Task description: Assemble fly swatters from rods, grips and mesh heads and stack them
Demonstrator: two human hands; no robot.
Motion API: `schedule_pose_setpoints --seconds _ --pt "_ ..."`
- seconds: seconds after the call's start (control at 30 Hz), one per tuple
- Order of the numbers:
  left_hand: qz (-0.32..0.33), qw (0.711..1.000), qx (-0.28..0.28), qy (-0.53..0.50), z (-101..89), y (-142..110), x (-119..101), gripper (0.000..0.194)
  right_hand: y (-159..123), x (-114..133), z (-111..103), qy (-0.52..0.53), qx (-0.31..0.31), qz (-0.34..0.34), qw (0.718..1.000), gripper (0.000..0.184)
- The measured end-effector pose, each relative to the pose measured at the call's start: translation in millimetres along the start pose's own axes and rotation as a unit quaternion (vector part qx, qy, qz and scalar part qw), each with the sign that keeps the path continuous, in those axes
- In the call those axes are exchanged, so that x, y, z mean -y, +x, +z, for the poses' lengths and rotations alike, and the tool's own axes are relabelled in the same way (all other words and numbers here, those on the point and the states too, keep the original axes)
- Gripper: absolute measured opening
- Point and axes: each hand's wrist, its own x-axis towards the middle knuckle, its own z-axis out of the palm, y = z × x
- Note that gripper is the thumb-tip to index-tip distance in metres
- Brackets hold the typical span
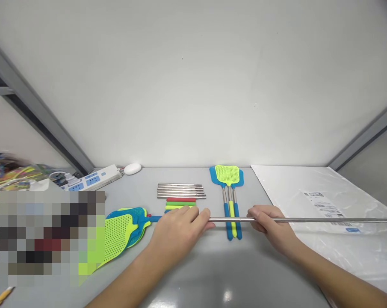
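A long telescopic metal rod [231, 219] lies level across the view and runs out at the right edge. My left hand [180, 226] is closed around its left part, and a blue grip [155, 218] sticks out on the left of that hand. Further along, my right hand [272, 224] pinches the rod between thumb and fingers. Loose green and blue fly swatter heads [118, 235] are stacked at the left. Behind the rod lie three fly swatters [230, 205], heads toward the wall. Several short metal rods [180, 191] and coloured grips [181, 204] lie behind my left hand, which partly covers the grips.
A white power strip [97, 179] and a white oval object [132, 169] sit at the back left. Plastic-wrapped white sheeting with a label [321, 205] covers the right side. Colourful bagged items [16, 171] are at far left, above a blurred-out patch. A wall closes the back.
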Motion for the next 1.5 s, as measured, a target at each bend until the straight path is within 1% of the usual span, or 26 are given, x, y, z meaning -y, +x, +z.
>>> schedule_pose_setpoints --seconds 0.07,0.17,0.23,0.3,0.37,0.43,0.5,0.6,0.73,0.8,0.93,1.0,1.07,1.13,1.2,1.23,1.3,1.33,1.4,1.5 --pt "-0.005 1.000 0.004 -0.013 2.2 1 2 0.042 -2 5 1 -0.023 0.000 0.005 1.000 0.050" --pt "0.004 1.000 -0.003 -0.018 -0.7 1 16 0.051 -4 12 -3 -0.054 -0.004 -0.008 0.999 0.049" --pt "0.004 1.000 -0.025 -0.002 -6.3 -1 30 0.050 -6 15 -8 -0.050 -0.026 -0.021 0.998 0.049" --pt "-0.007 0.998 -0.059 0.025 -12.3 -4 45 0.047 -7 15 -14 -0.039 -0.056 -0.025 0.997 0.050" --pt "-0.015 0.995 -0.084 0.048 -16.2 -7 56 0.044 -7 13 -18 -0.033 -0.067 -0.026 0.997 0.051" --pt "-0.023 0.993 -0.100 0.060 -16.5 -10 61 0.042 -7 10 -21 -0.029 -0.059 -0.022 0.998 0.051" --pt "-0.034 0.992 -0.105 0.060 -13.7 -11 61 0.040 -5 6 -23 -0.022 -0.064 -0.017 0.998 0.050" --pt "-0.052 0.994 -0.083 0.051 -8.6 -9 57 0.037 0 -1 -24 -0.018 -0.079 0.000 0.997 0.050" --pt "-0.054 0.997 -0.052 0.033 -8.5 -6 45 0.036 6 -6 -19 0.019 -0.066 0.015 0.998 0.050" --pt "-0.030 0.998 -0.049 0.023 -10.2 -3 34 0.035 6 -6 -13 0.027 -0.053 0.015 0.998 0.050" --pt "0.038 0.998 -0.044 0.018 -11.0 9 6 0.032 0 -5 0 0.038 -0.002 0.016 0.999 0.050" --pt "0.055 0.998 -0.032 0.011 -11.3 24 -6 0.033 -3 -4 4 0.044 -0.005 0.013 0.999 0.051" --pt "0.057 0.998 0.012 -0.007 -13.9 48 -16 0.041 -2 -2 4 0.048 -0.029 0.006 0.998 0.052" --pt "0.045 0.993 0.100 -0.034 -19.3 79 -24 0.050 0 0 2 0.081 -0.054 0.000 0.995 0.054" --pt "0.020 0.983 0.163 -0.081 -26.3 109 -30 0.057 5 2 -2 0.138 -0.070 0.000 0.988 0.055" --pt "0.012 0.979 0.180 -0.099 -29.7 122 -32 0.058 7 3 -5 0.168 -0.077 0.001 0.983 0.055" --pt "0.015 0.975 0.187 -0.120 -34.9 138 -34 0.056 11 6 -12 0.212 -0.099 -0.001 0.972 0.055" --pt "0.021 0.975 0.182 -0.122 -36.4 140 -34 0.054 13 7 -15 0.226 -0.110 -0.004 0.968 0.054" --pt "0.027 0.978 0.170 -0.118 -37.3 134 -31 0.047 16 9 -21 0.244 -0.135 -0.014 0.960 0.054" --pt "0.010 0.984 0.157 -0.083 -36.1 105 -21 0.038 18 11 -24 0.238 -0.148 -0.019 0.960 0.055"
